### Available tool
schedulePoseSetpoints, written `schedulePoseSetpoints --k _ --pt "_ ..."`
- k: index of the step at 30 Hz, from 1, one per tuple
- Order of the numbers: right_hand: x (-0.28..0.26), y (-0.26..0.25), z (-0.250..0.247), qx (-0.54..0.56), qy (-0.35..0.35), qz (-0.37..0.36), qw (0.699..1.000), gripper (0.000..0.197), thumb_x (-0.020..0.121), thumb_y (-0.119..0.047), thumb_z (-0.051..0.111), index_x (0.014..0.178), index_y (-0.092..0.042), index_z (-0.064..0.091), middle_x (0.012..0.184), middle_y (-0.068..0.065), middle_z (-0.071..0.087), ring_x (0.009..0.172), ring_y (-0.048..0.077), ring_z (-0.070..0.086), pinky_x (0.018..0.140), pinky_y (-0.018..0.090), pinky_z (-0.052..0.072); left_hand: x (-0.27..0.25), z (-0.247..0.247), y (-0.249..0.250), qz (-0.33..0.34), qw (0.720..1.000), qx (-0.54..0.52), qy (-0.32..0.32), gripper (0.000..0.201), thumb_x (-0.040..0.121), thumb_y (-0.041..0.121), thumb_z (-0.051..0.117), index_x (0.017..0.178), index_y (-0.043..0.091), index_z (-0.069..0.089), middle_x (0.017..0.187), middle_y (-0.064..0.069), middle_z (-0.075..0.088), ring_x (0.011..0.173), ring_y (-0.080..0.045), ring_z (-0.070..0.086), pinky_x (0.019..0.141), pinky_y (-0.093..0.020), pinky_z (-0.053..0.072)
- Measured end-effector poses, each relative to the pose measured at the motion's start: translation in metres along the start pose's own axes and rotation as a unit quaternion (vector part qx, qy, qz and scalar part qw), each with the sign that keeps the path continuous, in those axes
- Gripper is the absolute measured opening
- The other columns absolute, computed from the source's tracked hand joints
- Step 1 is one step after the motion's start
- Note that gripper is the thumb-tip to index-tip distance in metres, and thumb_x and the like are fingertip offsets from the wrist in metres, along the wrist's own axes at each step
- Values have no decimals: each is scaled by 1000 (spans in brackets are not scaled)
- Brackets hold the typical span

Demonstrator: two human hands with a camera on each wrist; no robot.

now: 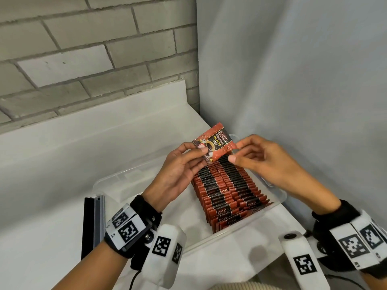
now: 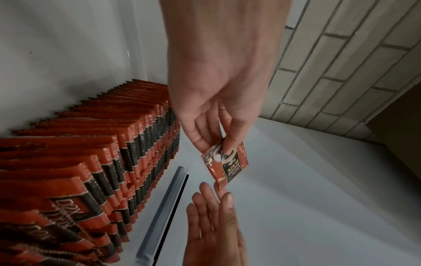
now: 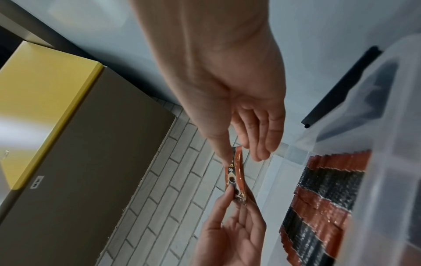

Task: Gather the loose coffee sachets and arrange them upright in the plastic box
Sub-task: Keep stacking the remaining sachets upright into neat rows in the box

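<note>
The single sachet (image 1: 214, 142) is red-orange with a black band, yellow and white letters, and a picture of a dark coffee cup. The sachets in the row (image 1: 226, 191) show red edges and black stripes with thin white lines and white letters. The plastic box (image 1: 278, 195) is clear and colourless. The table (image 1: 62, 164) is white. The brick wall (image 1: 83, 49) is grey with darker joints. The wrist bands (image 1: 129, 227) are black, with white tags in black square patterns. In the right wrist view, a yellow panel (image 3: 45, 108) lies next to a brown one.

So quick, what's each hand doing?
Left hand: pinching one end of the coffee sachet.
Right hand: fingers touch the sachet's other end; a grip cannot be told.
</note>
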State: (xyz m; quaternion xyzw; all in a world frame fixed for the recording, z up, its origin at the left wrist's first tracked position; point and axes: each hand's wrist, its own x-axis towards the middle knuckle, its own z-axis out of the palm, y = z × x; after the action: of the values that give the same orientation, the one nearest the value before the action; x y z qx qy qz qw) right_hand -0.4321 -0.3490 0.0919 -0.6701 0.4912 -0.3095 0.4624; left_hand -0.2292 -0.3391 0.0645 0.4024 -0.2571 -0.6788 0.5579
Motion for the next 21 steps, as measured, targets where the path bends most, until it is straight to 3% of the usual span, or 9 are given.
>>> schedulePoseSetpoints --k 4,7,10,14,18,21 --pt "4 -6 -1 -2 17 -34 999 18 84 -22 68 101 -22 62 87 -5 71 80 6 67 71 9 49 -5 5 0 -26 998 44 -30 19 70 0 69 73 10 53 96 -13 72 87 -22 72 84 -28 57" --pt "0 -7 -11 -28 5 -65 997 12 82 -15 71 92 -18 66 83 -2 72 79 10 68 78 19 53 -10 4 4 -42 994 57 -86 15 77 3 68 84 10 58 99 -14 70 91 -22 70 85 -29 57" --pt "-10 -11 -32 -117 -103 -69 985 9 81 -14 71 88 -20 70 81 -6 73 77 7 67 76 23 53 -13 3 13 -48 993 13 -109 22 79 22 73 96 12 64 110 -13 69 104 -21 66 85 -29 55" --pt "-18 -15 -48 -251 -227 -59 939 9 81 -16 73 85 -24 74 76 -17 71 76 -1 66 70 10 45 -15 8 25 -71 996 44 18 25 84 33 65 100 13 64 106 -7 65 100 -20 63 83 -29 56" --pt "-19 -9 -43 -377 -238 -58 893 18 85 -14 69 84 -31 73 68 -19 65 70 -9 59 65 7 39 -29 4 29 -110 985 76 114 17 89 31 61 93 15 57 80 -1 52 75 -14 51 76 -28 48" --pt "-20 -3 -35 -466 -259 -74 843 19 89 -18 63 98 -31 73 77 -24 51 81 -6 49 69 10 36 -47 -5 20 -156 970 122 138 23 88 36 61 89 14 54 76 -2 48 75 -17 48 75 -31 44"
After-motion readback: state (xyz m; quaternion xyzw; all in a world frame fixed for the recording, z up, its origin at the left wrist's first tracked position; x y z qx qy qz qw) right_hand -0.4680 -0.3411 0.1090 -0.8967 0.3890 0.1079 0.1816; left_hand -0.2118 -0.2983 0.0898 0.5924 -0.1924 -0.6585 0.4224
